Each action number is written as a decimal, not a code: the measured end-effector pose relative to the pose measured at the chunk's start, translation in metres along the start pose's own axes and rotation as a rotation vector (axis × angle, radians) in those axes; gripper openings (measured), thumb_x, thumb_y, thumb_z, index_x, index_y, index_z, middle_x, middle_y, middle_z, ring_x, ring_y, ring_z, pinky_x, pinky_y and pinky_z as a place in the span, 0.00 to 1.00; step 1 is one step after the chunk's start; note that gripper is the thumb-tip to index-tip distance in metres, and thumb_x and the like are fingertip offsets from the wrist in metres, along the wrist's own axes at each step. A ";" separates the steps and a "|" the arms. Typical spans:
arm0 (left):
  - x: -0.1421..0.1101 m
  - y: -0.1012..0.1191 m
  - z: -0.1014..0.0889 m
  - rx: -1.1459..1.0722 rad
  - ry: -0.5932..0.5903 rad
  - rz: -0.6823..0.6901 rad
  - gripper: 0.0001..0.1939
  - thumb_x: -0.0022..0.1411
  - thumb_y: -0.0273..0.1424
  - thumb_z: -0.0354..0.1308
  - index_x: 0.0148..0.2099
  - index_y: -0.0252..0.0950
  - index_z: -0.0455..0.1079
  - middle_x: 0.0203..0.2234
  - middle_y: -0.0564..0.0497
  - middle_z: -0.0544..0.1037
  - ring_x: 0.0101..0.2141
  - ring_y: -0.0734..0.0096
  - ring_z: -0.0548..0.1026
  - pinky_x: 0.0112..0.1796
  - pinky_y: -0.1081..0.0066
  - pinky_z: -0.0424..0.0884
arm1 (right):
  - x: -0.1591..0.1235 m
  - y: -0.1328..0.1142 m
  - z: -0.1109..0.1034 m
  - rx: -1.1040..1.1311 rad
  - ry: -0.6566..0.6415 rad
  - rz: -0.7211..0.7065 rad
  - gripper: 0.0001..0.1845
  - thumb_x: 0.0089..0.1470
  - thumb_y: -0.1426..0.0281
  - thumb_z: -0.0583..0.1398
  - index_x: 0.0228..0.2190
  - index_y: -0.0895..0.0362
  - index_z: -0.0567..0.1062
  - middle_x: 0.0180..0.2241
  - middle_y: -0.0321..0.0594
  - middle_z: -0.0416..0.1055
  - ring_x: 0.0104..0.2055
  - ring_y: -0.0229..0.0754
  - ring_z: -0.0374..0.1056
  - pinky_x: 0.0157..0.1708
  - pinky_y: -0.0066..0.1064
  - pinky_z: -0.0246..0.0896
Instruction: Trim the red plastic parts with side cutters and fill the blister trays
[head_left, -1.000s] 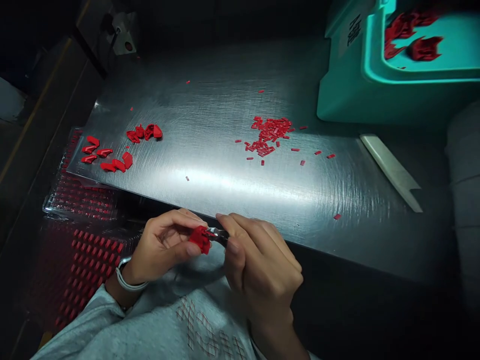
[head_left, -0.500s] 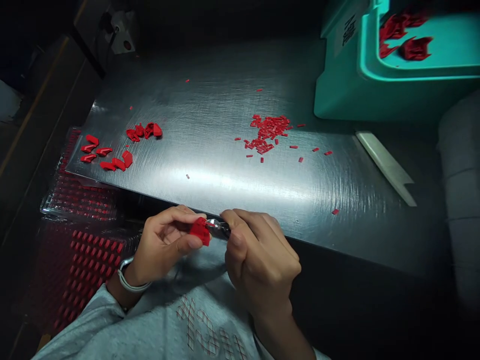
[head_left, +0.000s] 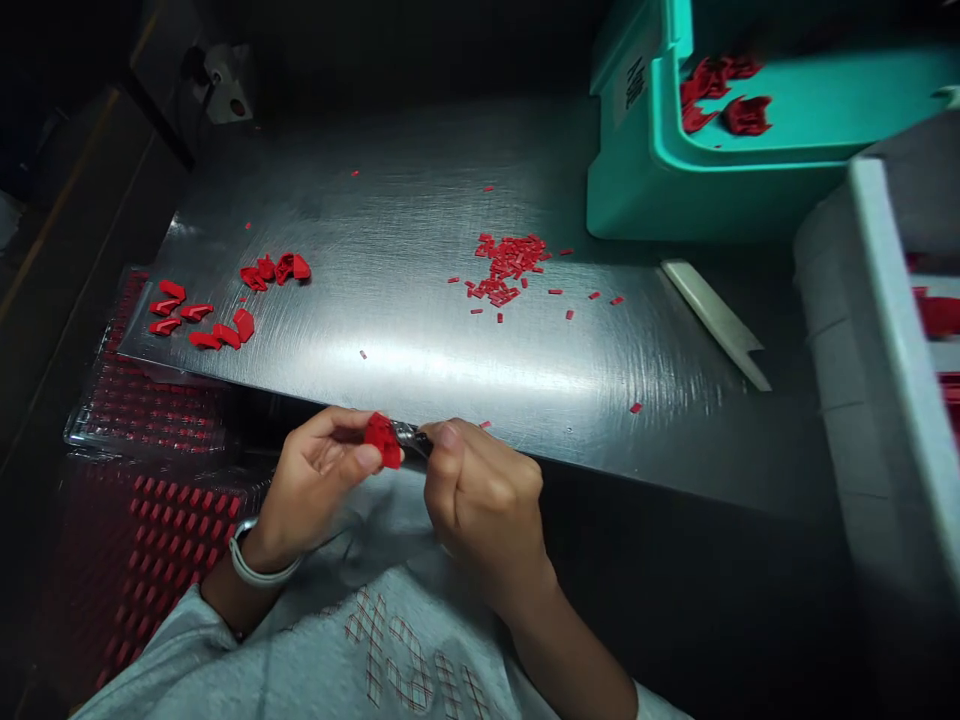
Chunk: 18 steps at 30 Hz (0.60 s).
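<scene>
My left hand pinches a small red plastic part between thumb and fingers, just in front of the table edge. Closed round a dark-handled tool with a shiny metal tip is my right hand; the fingers hide most of the handle, so its kind is unclear. The tip meets the right side of the red part. A tiny red chip lies beside the right fingers. Farther off on the metal table lies a pile of small red chips.
Several red plastic parts rest at the table's left end. Clear trays of red pieces stand below them. A teal bin holding red parts stands back right, near a pale flat strip and a white container.
The view has shifted to the right, bringing the white container's inside into sight. A chip now shows beside my right fingers. Both hands keep their hold, with the tool tip still at the part.
</scene>
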<state>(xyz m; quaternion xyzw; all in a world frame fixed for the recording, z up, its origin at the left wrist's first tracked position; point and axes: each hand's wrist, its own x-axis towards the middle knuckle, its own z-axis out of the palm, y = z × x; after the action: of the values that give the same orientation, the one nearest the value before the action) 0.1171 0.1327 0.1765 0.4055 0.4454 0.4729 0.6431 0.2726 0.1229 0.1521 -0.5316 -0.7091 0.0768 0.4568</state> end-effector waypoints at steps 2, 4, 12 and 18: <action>0.002 0.002 -0.003 0.012 0.013 0.037 0.16 0.57 0.42 0.74 0.40 0.38 0.79 0.31 0.51 0.83 0.31 0.73 0.81 0.34 0.75 0.78 | -0.001 0.001 0.000 0.147 -0.040 0.118 0.27 0.74 0.73 0.47 0.22 0.56 0.72 0.19 0.37 0.68 0.20 0.37 0.66 0.23 0.30 0.57; 0.006 0.004 -0.011 0.112 0.043 0.135 0.13 0.58 0.39 0.74 0.41 0.38 0.80 0.32 0.51 0.83 0.32 0.72 0.81 0.36 0.74 0.78 | -0.003 0.002 -0.002 0.308 -0.061 0.278 0.30 0.75 0.69 0.47 0.21 0.56 0.71 0.18 0.35 0.68 0.19 0.37 0.65 0.22 0.29 0.57; 0.030 0.033 -0.124 1.246 0.409 0.515 0.19 0.65 0.29 0.63 0.58 0.38 0.73 0.46 0.46 0.83 0.47 0.61 0.81 0.55 0.58 0.75 | -0.022 0.009 -0.016 0.412 -0.063 0.657 0.38 0.72 0.47 0.48 0.18 0.54 0.72 0.20 0.39 0.69 0.23 0.42 0.66 0.26 0.33 0.58; 0.052 0.062 -0.169 1.436 0.215 0.365 0.26 0.68 0.26 0.56 0.67 0.34 0.64 0.50 0.41 0.81 0.52 0.58 0.80 0.60 0.52 0.71 | -0.029 0.018 -0.011 0.412 -0.107 0.721 0.38 0.70 0.44 0.50 0.20 0.55 0.74 0.21 0.40 0.69 0.24 0.43 0.66 0.30 0.33 0.61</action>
<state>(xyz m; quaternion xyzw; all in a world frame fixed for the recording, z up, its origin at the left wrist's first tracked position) -0.0518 0.2140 0.1787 0.7447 0.6305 0.2021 0.0846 0.2935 0.1030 0.1309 -0.6385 -0.4702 0.3996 0.4600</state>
